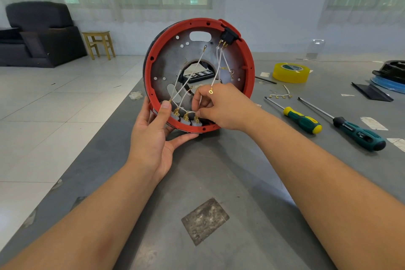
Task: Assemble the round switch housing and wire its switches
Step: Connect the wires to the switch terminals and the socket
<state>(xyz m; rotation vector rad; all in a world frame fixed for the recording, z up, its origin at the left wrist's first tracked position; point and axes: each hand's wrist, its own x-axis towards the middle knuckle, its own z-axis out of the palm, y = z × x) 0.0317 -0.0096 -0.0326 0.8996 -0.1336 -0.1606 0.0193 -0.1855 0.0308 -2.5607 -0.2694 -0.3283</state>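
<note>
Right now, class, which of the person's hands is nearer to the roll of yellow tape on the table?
Right. The right hand works at the red housing's lower rim, with the yellow tape beyond it to the right. The left hand grips the housing's lower left edge, farther away.

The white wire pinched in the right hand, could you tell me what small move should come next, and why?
Probably push that white wire down onto a brass tab of the nearest grey switch. The right hand pinches it just above the switch row, while the left hand steadies the red housing upright.
</note>
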